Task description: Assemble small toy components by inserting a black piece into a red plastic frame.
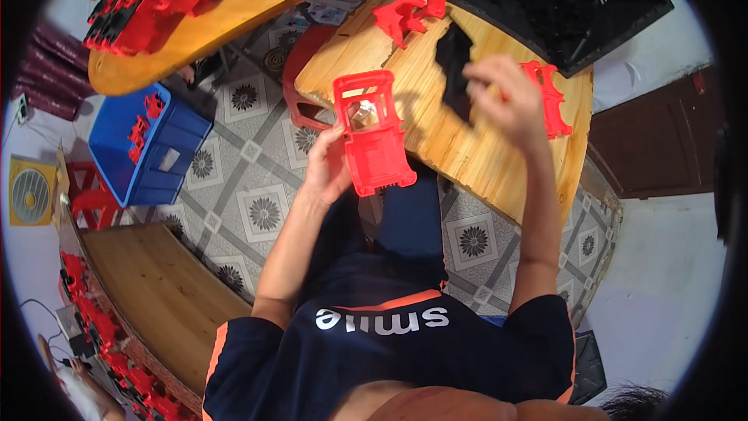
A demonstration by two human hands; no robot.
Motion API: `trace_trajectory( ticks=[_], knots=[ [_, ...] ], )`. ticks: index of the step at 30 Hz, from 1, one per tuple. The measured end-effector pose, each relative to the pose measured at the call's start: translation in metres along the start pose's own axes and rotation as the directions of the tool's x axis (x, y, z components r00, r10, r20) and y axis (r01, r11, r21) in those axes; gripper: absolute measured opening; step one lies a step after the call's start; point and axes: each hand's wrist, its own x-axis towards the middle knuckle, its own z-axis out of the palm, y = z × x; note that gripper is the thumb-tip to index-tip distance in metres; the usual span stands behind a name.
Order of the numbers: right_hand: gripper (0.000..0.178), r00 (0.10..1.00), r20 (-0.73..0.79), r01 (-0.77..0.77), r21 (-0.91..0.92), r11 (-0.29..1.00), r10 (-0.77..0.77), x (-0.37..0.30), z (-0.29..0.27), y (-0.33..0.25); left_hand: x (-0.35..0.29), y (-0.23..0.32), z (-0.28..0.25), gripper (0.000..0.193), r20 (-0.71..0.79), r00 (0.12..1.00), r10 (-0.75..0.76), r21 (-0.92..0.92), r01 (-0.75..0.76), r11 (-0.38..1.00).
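Note:
My left hand (327,165) is closed round the side of a red plastic toy-vehicle shell (379,162), held up in front of the near table edge. The shell has an open window frame at its upper end. Over the wooden table my right hand (510,101) is curled, its fingertips at the edge of a dark, jagged black plastic part (454,70). Both are smeared by motion. A small orange-yellow bit shows between these fingers; its kind cannot be made out. More red shells (409,12) lie on the table, one (552,101) just right of my right hand.
A big black tray (553,0) covers the table's far right. At left stands a blue bin (167,164) holding a few red pieces. Another wooden table (257,12) bears piled red and black parts. People's arms show at the left edge. A red stool (300,70) touches the table's left side.

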Motion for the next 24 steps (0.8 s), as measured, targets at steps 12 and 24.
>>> trace_trajectory(
  ticks=[12, 24],
  knots=[
    [0.028, 0.907, 0.205, 0.383, -0.036, 0.923, -0.369, -0.022, 0.045, -0.108, -0.021, 0.0, 0.025, 0.05, 0.046, 0.999, 0.028, 0.143, -0.035, 0.989],
    [0.035, 0.919, 0.195, 0.341, 0.042, 0.939, -0.342, -0.024, 0.055, -0.097, -0.024, -0.004, 0.027, 0.089, 0.047, 0.988, 0.148, 0.385, -0.155, 0.91]
  ],
)
